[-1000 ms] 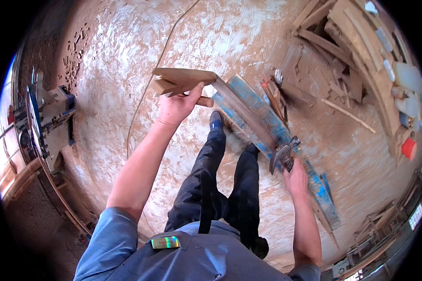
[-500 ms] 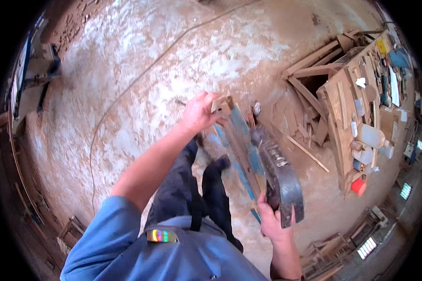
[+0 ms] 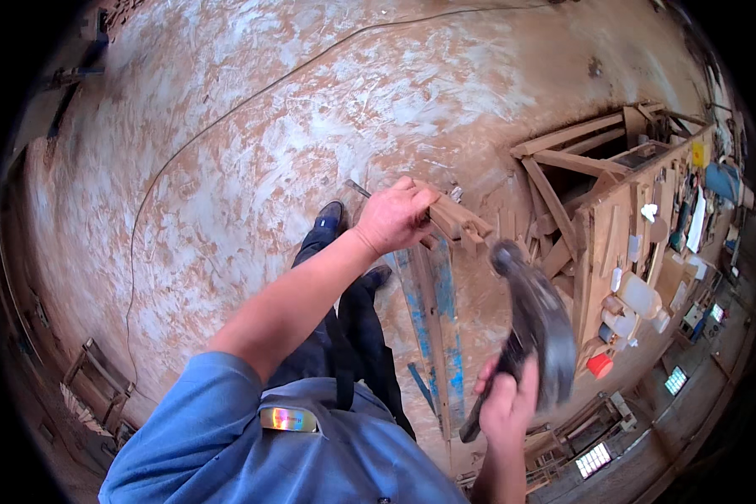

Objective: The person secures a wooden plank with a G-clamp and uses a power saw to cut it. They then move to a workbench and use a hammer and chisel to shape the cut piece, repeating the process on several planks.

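Note:
My left hand [image 3: 395, 217] is closed around one end of a short wooden piece [image 3: 458, 217], held out in front of my body. A thin dark rod [image 3: 358, 189] sticks out on the far side of that hand; its kind is hidden. My right hand [image 3: 506, 399] grips the dark handle of a hammer [image 3: 546, 336], raised and slightly blurred. The hammer's round face points toward the far side, near the wooden piece but apart from it. Below both hands stands a long narrow wooden bench [image 3: 433, 328] with worn blue paint.
At the right a wooden workbench [image 3: 595, 260] carries plastic bottles [image 3: 638, 294], a red cap-like item [image 3: 599, 364] and assorted tools. Wooden frame pieces [image 3: 575, 160] lean at its far end. A cable [image 3: 252, 97] crosses the dusty floor. My shoes [image 3: 330, 215] are beside the narrow bench.
The wooden piece has swung to point rightward, and my left hand has moved right and nearer. The hammer has shifted right and turned, showing more of its handle. The whole view has shifted.

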Tool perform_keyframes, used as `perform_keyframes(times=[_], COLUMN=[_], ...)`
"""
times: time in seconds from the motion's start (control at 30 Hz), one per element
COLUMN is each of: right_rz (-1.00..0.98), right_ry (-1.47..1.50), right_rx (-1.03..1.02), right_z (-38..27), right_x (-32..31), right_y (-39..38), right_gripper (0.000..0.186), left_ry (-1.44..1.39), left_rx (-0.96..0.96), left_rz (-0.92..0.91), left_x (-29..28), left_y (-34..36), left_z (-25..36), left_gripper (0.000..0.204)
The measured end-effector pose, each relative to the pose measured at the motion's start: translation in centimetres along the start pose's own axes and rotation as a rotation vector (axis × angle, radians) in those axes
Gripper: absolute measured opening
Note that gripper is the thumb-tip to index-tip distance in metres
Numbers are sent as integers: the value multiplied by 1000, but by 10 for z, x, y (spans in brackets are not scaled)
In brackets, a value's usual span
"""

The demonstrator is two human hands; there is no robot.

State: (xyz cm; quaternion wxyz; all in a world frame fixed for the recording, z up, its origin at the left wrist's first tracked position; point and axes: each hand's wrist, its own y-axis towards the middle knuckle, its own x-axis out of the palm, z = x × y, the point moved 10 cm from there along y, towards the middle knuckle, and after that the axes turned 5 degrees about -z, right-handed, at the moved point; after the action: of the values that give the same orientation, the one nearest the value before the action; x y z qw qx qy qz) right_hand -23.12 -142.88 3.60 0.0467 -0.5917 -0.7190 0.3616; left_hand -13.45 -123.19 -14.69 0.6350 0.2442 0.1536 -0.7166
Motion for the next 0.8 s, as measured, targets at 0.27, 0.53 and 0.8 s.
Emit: perform_keyframes(times=[0.27, 0.53, 0.8], right_rz=[-58, 12, 14], right_ry=[-270, -82, -45], right_rx=[142, 185, 95], right_z=[17, 16, 7], right_x=[9, 8, -4], right_y=[0, -3, -10], right_gripper=[17, 32, 27], left_ry=[19, -34, -106], left_rx=[-1, 37, 32], left_rz=[-26, -12, -17], left_x=[-4, -29, -29], left_y=[-6, 11, 17], left_z=[1, 55, 60], left_gripper=[40, 59, 55])
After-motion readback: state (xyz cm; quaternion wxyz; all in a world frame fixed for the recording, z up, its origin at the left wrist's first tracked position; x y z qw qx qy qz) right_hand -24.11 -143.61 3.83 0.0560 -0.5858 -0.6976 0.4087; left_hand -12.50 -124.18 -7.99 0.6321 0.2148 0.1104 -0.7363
